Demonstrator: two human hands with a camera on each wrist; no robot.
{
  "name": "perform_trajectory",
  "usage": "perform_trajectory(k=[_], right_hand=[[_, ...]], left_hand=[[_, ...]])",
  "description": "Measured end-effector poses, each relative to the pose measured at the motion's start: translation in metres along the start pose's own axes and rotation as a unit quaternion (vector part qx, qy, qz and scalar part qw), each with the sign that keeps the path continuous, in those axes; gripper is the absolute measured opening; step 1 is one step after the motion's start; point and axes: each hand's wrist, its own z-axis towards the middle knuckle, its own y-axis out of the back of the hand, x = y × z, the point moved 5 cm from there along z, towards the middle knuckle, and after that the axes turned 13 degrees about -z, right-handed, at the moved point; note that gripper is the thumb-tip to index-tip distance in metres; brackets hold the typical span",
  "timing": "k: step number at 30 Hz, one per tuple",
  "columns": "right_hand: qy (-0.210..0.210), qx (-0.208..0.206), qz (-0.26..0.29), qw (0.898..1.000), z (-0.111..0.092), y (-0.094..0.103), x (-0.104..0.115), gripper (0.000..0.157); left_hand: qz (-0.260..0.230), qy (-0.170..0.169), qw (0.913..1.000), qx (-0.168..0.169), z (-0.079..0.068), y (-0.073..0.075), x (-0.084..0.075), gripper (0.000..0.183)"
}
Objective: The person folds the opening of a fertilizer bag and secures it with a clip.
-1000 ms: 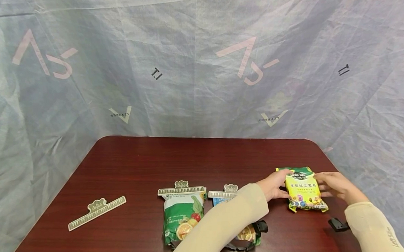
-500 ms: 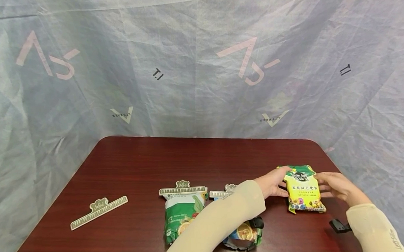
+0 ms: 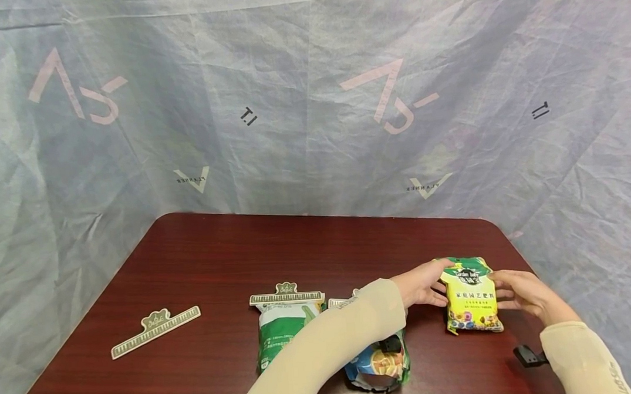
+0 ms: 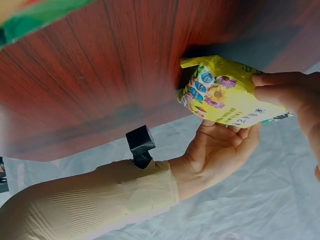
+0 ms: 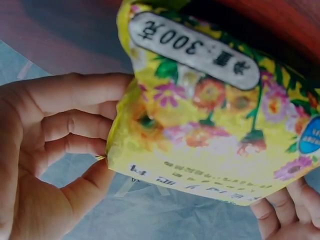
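Both hands hold a yellow and green bag of garden fertilizer point(image 3: 472, 299) at the right of the table. My left hand point(image 3: 422, 283) grips its upper left edge, thumb on the front near the top corner. Along the right edge, my right hand point(image 3: 526, 293) pinches the bag between thumb and fingers. The left wrist view shows the bag point(image 4: 225, 95) raised at an angle, its flowered lower end near the tabletop. In the right wrist view, the right hand's fingers point(image 5: 75, 95) are curled against the bag's side; the left hand point(image 5: 287, 215) shows at the far side.
Left of the fertilizer, a blue bag point(image 3: 378, 362) and a green-white bag point(image 3: 281, 325) lie partly under my left forearm. A piano-keyboard clip point(image 3: 285, 294) closes the green-white bag. Another such clip point(image 3: 155, 330) lies loose on the left of the table point(image 3: 217, 242).
The fertilizer bag has shifted slightly left, and its front now faces me more fully. My left forearm has moved left and covers more of the green-white bag. Both hands keep their hold.
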Motion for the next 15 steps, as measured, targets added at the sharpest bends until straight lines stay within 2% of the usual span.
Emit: perform_trajectory(k=[4, 11, 15], right_hand=[[0.007, 0.009, 0.009, 1.0, 0.0, -0.003, 0.001, 0.015], [0.015, -0.012, -0.008, 1.0, -0.002, -0.009, 0.004, 0.012], [0.024, -0.009, 0.001, 1.0, -0.003, -0.012, 0.006, 0.012]], left_hand=[[0.016, 0.001, 0.9998, 0.012, -0.006, 0.001, -0.001, 0.053], [0.038, -0.002, 0.9987, 0.033, -0.013, 0.005, -0.004, 0.055], [0.041, 0.0, 0.9985, 0.036, -0.016, 0.008, -0.004, 0.055]])
